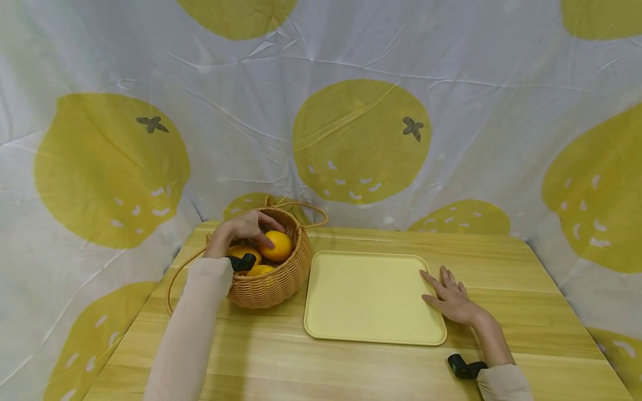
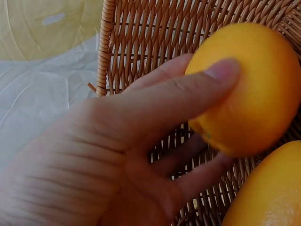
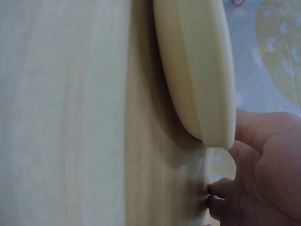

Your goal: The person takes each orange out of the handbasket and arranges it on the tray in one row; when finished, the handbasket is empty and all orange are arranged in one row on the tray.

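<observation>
An orange (image 1: pixel 282 248) is gripped by my left hand (image 1: pixel 248 225) inside the wicker basket (image 1: pixel 276 289). In the left wrist view the thumb presses on the near side of this orange (image 2: pixel 258 84), and other fingers reach behind and beneath it. Two more oranges show lower in the basket, one of them (image 2: pixel 270 193) just below the held fruit. My right hand (image 1: pixel 453 301) lies at the right edge of a pale yellow tray (image 1: pixel 371 295), its fingers extended. Seen from the right wrist, the thumb side meets the tray's rim (image 3: pixel 218 94), and other fingertips reach down by the table.
The tray lies flat on a wooden table (image 1: pixel 281 356), just right of the basket. A thin basket handle (image 1: pixel 313 209) sticks out at the back, and another loop hangs at the left. Behind the table hangs a lemon-print cloth (image 1: pixel 241 122).
</observation>
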The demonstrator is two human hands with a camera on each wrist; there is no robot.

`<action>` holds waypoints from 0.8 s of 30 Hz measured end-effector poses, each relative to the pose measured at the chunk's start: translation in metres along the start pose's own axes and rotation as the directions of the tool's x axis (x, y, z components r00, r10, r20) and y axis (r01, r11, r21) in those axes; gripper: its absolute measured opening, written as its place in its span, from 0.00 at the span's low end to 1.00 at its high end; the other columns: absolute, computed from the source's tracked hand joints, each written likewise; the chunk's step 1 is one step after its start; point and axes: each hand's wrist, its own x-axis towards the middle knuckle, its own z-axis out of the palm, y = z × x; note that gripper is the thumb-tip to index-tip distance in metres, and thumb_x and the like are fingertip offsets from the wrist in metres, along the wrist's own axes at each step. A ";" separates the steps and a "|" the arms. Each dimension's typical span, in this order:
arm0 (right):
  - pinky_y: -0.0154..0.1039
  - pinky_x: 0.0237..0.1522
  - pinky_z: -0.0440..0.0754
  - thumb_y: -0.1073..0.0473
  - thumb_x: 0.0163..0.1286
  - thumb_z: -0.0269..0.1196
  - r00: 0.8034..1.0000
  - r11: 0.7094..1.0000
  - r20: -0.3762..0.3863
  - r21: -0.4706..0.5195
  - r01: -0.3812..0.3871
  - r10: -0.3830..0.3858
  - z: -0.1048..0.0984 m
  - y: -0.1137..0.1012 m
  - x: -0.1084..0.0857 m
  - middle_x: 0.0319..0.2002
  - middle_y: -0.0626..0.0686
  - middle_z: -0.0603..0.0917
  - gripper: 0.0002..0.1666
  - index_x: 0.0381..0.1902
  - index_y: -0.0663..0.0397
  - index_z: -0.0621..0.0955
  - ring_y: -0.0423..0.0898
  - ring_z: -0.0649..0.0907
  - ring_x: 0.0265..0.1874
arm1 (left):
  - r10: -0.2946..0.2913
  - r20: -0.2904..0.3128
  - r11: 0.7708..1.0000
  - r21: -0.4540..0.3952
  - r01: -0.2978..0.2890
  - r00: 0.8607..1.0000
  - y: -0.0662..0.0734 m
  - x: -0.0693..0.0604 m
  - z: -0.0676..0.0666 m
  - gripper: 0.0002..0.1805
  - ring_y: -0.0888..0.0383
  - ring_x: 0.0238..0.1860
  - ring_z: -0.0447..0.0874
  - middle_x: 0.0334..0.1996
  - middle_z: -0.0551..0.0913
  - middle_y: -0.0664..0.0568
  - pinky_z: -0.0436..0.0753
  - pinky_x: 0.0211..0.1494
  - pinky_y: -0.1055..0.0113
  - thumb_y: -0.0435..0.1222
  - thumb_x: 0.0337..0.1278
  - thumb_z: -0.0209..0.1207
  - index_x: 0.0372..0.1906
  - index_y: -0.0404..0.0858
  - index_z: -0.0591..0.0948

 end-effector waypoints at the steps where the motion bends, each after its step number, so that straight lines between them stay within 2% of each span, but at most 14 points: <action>1: 0.77 0.68 0.18 0.49 0.83 0.53 1.000 1.000 0.001 0.000 -0.001 0.001 0.000 0.000 0.000 0.77 0.79 0.24 0.42 0.83 0.62 0.52 0.78 0.26 0.76 | 0.004 0.009 1.000 -0.007 -0.004 1.000 0.000 0.000 0.000 0.29 0.42 0.67 0.73 0.71 0.75 0.41 0.78 0.63 0.58 0.36 0.55 0.75 0.64 0.40 0.84; 5: 0.77 0.68 0.17 0.49 0.83 0.52 1.000 1.000 0.005 0.004 -0.004 0.004 0.000 0.000 0.000 0.77 0.78 0.24 0.42 0.83 0.62 0.52 0.77 0.25 0.76 | 0.031 0.049 0.998 -0.054 -0.028 0.998 -0.001 0.002 0.002 0.30 0.41 0.68 0.73 0.71 0.76 0.41 0.78 0.68 0.53 0.34 0.57 0.74 0.66 0.39 0.82; 11: 0.77 0.68 0.17 0.48 0.83 0.52 1.000 1.000 0.004 0.009 -0.008 0.008 -0.001 -0.001 -0.001 0.77 0.78 0.24 0.42 0.83 0.61 0.52 0.77 0.25 0.76 | 0.049 0.077 0.993 -0.110 -0.041 0.996 -0.001 0.004 0.003 0.30 0.46 0.60 0.80 0.69 0.79 0.42 0.83 0.57 0.66 0.32 0.57 0.73 0.67 0.40 0.81; 14: 0.77 0.68 0.17 0.48 0.83 0.52 1.000 1.000 0.002 0.009 -0.008 0.008 -0.001 -0.001 -0.001 0.77 0.78 0.24 0.42 0.83 0.61 0.52 0.77 0.25 0.76 | 0.031 0.063 0.993 -0.116 -0.024 0.998 0.000 0.002 0.002 0.30 0.50 0.53 0.81 0.67 0.80 0.42 0.83 0.52 0.66 0.32 0.56 0.73 0.66 0.41 0.83; 19: 0.77 0.68 0.17 0.48 0.83 0.52 1.000 1.000 0.004 0.006 -0.005 0.005 0.000 0.000 0.000 0.77 0.78 0.24 0.42 0.83 0.61 0.52 0.77 0.25 0.76 | 0.000 -0.001 0.998 -0.061 0.000 1.000 0.001 -0.002 0.001 0.29 0.54 0.44 0.77 0.63 0.82 0.40 0.82 0.49 0.62 0.33 0.53 0.75 0.63 0.41 0.85; 24: 0.77 0.68 0.17 0.49 0.83 0.52 1.000 1.000 0.003 0.010 -0.007 0.007 0.000 0.000 -0.001 0.77 0.78 0.24 0.42 0.83 0.62 0.52 0.77 0.25 0.76 | -0.008 -0.011 0.999 -0.042 0.008 1.000 0.002 -0.001 0.001 0.28 0.52 0.46 0.77 0.65 0.80 0.40 0.82 0.50 0.62 0.33 0.55 0.74 0.64 0.42 0.84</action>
